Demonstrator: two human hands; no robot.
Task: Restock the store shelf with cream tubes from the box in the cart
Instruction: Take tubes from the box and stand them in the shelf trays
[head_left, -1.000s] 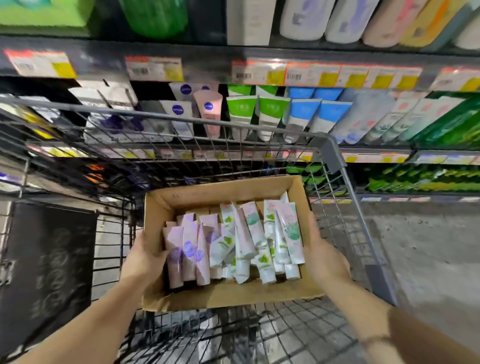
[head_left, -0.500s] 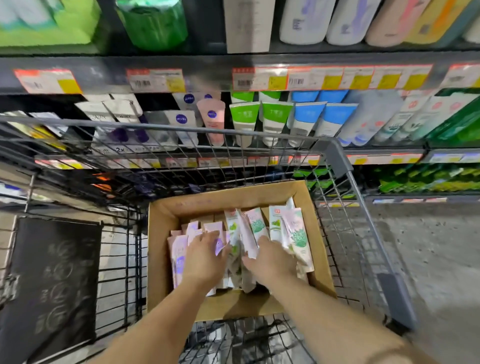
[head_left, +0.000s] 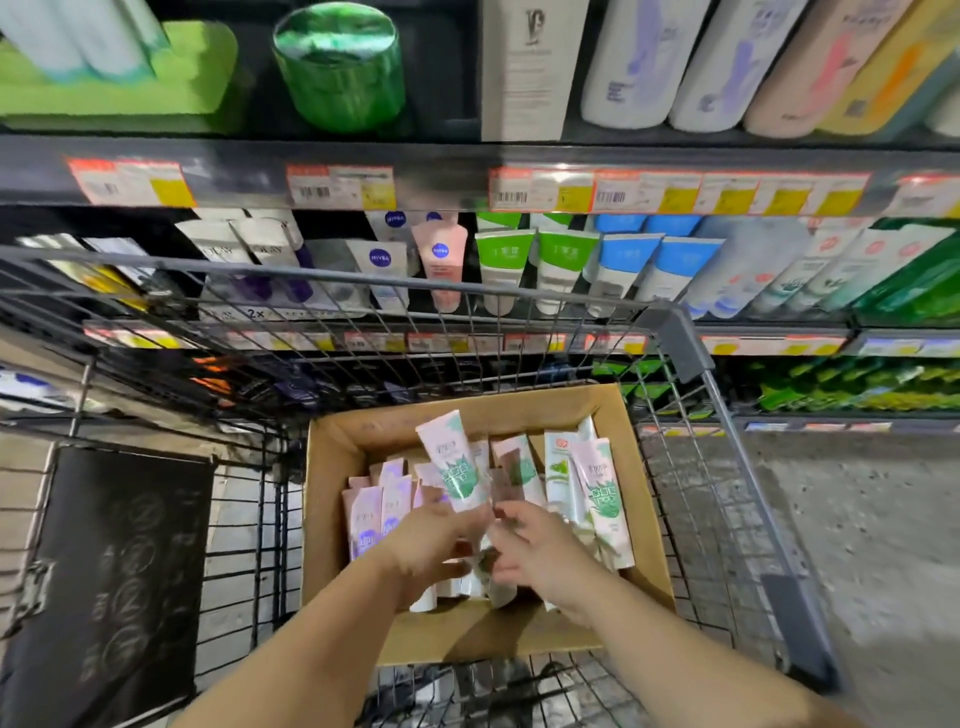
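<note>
Cream tube (head_left: 453, 462) in left grip (head_left: 431, 540), print unreadable; right grip (head_left: 535, 551) holds tubes; shelf NIVEA (head_left: 440, 251).

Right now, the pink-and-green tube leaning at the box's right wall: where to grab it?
Pinch the tube across its flat upper half, from above and the left. It stands nearly upright, top end clear of its neighbours, while the box wall blocks the right side.

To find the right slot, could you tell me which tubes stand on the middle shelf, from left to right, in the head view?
Pink Nivea tube → two green-topped tubes → two blue-topped tubes.
</note>
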